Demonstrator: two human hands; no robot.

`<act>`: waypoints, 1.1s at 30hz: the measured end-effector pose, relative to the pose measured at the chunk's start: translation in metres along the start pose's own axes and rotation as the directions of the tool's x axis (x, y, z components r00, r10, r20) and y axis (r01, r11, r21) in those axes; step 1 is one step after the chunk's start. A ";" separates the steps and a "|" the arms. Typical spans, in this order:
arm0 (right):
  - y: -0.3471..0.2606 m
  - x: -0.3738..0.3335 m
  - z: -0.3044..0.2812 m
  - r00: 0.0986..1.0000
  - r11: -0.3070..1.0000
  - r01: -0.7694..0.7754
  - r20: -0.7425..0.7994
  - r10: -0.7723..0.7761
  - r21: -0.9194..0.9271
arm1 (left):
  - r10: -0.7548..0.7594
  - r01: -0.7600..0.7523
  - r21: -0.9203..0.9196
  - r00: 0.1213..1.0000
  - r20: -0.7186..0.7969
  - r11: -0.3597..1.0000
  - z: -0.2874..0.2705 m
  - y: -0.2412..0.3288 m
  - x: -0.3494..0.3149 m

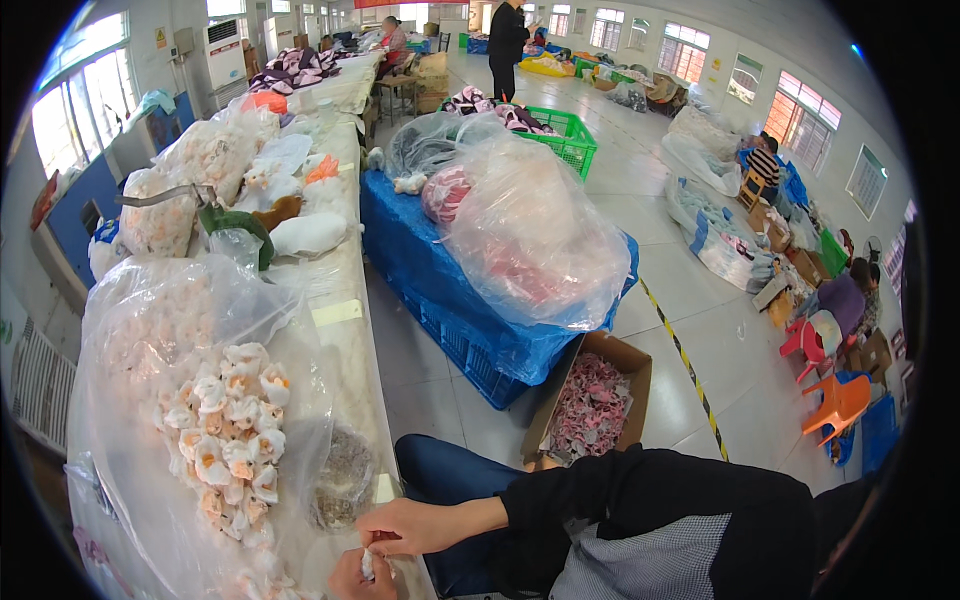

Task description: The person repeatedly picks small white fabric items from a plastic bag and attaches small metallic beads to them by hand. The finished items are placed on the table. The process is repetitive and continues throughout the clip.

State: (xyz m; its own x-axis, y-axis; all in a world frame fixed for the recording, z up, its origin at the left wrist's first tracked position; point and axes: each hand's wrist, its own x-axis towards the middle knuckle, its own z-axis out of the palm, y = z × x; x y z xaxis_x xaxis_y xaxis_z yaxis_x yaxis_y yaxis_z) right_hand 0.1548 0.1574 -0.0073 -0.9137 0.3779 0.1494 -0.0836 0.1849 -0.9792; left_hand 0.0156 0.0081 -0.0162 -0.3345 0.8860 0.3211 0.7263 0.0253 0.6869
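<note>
We pinch a small white piece [368, 563] between left hand [352, 577] and right hand [405, 527], fingers narrow around it, the bag [150, 400] of white toys bulging just leftward; we judge a nudge could spill them.

Hemmed in at ten o'clock of the hands [400, 545] by a large clear plastic bag of small white plush pieces [200, 420], covering most of the counter [345, 350]. Open only along a narrow bare strip at twelve o'clock. Blocked farther up by heaped white plush toys [300, 225]. Free floor aisle [430, 385] at one o'clock, bounded by blue plastic crates [450, 300] and an open cardboard box [595, 395].
</note>
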 end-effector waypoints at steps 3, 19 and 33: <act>-0.001 -0.003 0.001 0.999 0.999 0.000 -0.033 -0.001 -0.046 | 0.003 -0.003 0.017 1.000 -0.006 1.000 0.001 0.000 0.000; -0.010 -0.005 0.019 0.966 0.987 0.054 -0.244 -0.090 -0.151 | -0.241 0.205 -0.227 0.960 -0.140 0.952 -0.004 -0.005 0.003; -0.016 0.011 0.022 0.933 0.927 0.051 -0.314 -0.177 -0.371 | -0.568 0.364 -0.886 0.810 0.148 0.288 -0.019 0.008 0.013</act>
State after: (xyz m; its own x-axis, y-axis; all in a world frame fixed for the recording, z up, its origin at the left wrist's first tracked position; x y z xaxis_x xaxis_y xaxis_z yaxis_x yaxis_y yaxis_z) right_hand 0.1374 0.1386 0.0073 -0.7129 0.6044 0.3557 0.0235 0.5275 -0.8492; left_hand 0.0057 0.0109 0.0061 -0.5948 0.7714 -0.2263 -0.4442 -0.0806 0.8923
